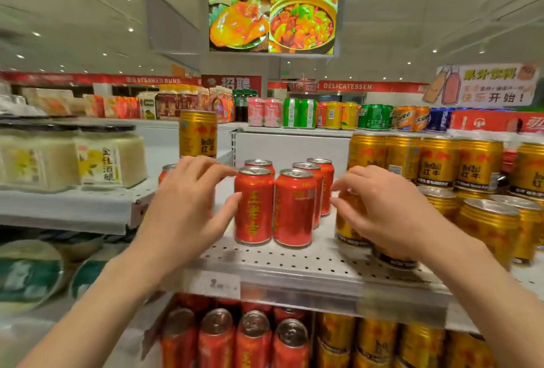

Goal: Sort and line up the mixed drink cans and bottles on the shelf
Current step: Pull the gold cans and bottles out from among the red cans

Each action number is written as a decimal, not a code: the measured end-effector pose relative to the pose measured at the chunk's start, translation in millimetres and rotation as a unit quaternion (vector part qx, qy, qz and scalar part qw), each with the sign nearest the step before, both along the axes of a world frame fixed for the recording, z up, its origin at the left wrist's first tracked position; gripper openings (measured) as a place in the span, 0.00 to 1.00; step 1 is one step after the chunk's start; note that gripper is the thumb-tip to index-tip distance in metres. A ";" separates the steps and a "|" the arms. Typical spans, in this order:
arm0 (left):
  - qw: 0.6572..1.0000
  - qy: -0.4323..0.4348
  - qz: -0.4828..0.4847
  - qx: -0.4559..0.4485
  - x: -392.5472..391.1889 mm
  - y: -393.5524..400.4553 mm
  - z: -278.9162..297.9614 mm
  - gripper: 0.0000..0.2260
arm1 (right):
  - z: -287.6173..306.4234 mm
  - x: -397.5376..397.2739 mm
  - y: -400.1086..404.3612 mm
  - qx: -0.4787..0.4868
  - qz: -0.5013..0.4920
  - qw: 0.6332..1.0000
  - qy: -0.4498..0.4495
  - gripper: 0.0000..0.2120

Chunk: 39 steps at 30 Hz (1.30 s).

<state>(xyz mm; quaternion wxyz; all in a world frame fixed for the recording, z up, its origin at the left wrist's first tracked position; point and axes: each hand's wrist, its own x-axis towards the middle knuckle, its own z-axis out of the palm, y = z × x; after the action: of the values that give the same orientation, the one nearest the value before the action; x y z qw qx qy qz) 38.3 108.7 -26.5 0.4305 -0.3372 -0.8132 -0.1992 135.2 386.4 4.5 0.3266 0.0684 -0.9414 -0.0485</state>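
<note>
- Nearest to me, below the shelf edge (294,276), the lower tier already stands sorted: red cans on the left, gold ones on the right.
- My left hand (188,205) hovers at the left of the red cluster, fingers (235,200) spread and relaxed, gripping nothing; the thumb tip is just at the side of the front-left red can (253,208), though I cannot tell if it touches.
- My right hand (379,208) lies over a gold can (347,220) at the right of the cluster, fingers loosely curved above it. Whether they actually clasp it I cannot tell; they look draped rather than closed.
- Between my hands stand the red cans (294,205), upright, in two short files running back, the front pair touching side by side.
- I judge the step in hand to be squaring up this red block and parting it from the gold cans (441,161) massed to the right.
- Next, I think, both palms should press inward and draw the block toward the shelf edge, gently, since upright cans topple easily.
- Farther back on the left, one lone gold can (197,133) stands apart from its kind; it probably needs carrying across to the gold group.
- Another red can (166,173) peeks out behind my left hand.
</note>
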 end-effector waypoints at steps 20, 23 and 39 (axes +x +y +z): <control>0.985 -0.117 -0.123 0.009 -66.8 -81.5 23.8 0.27 | 53.6 -111.6 -129.5 -0.227 0.084 0.970 0.032 0.14; 0.987 -0.104 -0.122 0.022 -64.5 -82.5 21.7 0.26 | 62.6 -138.1 -146.5 -0.312 0.151 0.937 -0.032 0.23; 0.992 -0.093 -0.083 0.010 -61.4 -80.3 16.5 0.25 | 71.0 -133.7 -144.9 -0.455 0.180 0.872 0.032 0.23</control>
<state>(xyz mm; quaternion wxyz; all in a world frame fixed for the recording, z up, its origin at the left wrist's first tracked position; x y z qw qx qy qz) -23.0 28.5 -10.0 0.3381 -0.3786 -0.8171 -0.2731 1.5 241.4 75.5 0.3545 0.0788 -0.8199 0.4426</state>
